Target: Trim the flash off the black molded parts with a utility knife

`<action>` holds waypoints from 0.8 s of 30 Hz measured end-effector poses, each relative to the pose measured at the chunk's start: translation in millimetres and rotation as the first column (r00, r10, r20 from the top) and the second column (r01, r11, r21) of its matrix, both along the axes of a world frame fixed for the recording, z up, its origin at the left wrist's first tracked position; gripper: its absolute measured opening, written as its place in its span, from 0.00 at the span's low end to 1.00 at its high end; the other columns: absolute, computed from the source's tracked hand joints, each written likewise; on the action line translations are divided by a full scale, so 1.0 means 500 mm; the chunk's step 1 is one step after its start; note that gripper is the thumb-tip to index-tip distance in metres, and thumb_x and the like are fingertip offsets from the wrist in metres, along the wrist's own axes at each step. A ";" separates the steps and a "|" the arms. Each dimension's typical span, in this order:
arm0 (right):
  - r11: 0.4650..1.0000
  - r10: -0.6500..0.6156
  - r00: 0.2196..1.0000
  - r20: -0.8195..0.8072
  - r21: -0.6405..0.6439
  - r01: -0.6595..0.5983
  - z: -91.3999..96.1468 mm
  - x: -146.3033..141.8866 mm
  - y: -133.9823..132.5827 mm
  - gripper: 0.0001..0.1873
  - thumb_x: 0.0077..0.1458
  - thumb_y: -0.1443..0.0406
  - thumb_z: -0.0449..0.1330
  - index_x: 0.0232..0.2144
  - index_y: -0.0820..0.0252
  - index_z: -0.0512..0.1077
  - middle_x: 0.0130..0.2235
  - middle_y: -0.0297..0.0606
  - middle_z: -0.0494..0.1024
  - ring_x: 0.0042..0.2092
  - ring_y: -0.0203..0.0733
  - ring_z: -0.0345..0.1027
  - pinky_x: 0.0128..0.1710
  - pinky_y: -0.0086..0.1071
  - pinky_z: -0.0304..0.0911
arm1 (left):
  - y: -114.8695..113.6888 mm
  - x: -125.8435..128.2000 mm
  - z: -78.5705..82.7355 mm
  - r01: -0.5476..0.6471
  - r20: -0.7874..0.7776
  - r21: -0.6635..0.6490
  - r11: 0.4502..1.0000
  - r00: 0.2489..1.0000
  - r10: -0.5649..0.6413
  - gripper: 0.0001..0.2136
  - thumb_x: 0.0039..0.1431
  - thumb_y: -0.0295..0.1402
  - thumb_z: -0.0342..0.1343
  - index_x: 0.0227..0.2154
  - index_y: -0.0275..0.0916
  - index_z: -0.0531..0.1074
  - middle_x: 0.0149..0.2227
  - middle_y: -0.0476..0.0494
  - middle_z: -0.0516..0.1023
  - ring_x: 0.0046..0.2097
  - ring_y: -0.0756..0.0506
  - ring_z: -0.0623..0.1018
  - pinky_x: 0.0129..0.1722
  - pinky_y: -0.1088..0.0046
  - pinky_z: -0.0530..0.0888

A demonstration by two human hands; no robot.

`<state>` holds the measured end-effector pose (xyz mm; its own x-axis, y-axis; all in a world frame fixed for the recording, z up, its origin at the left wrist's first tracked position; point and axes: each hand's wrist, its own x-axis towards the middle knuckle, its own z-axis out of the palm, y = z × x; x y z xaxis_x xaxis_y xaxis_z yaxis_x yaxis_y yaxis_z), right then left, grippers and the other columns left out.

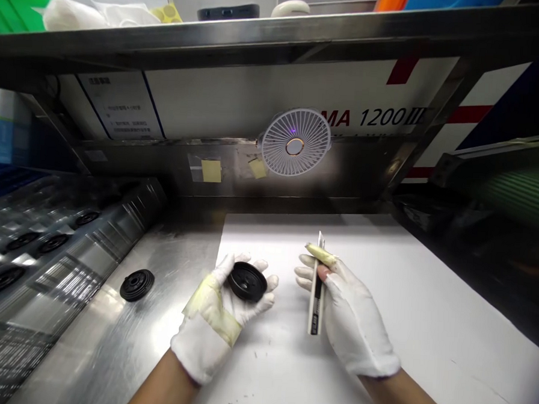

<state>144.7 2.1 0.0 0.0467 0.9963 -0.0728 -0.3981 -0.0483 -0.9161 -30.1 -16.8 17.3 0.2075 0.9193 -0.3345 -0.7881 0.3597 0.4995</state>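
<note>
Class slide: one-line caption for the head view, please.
Gloved left hand holds a black part, right hand a utility knife, over white sheet.

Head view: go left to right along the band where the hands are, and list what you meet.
Clear plastic trays → loose round black part → gloved left hand holding a dish-shaped black part → gloved right hand holding a utility knife.

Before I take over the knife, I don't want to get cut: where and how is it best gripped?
I'd take the knife by the lower end of its handle, fingers on both long sides, coming from the near left. Its blade is at the far end, the right hand holds the upper handle from the right, and the slim, straight end juts below that hold.
</note>
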 end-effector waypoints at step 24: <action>0.926 0.359 0.921 0.151 0.071 -0.372 -0.007 0.001 -0.027 0.11 0.54 0.61 0.56 0.38 0.61 0.71 0.25 0.32 0.67 0.28 0.33 0.61 0.30 0.28 0.59 | -0.014 -0.003 -0.037 0.241 -0.233 -0.076 0.967 0.939 -0.253 0.19 0.56 0.43 0.45 0.39 0.31 0.69 0.33 0.34 0.74 0.27 0.44 0.75 0.18 0.74 0.67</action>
<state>145.0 -11.5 -3.6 -0.3192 0.9477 0.0059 -0.2438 -0.0761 -0.9668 -31.4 -23.9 -1.0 0.3348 0.8319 -0.4426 -0.5310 0.5546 0.6406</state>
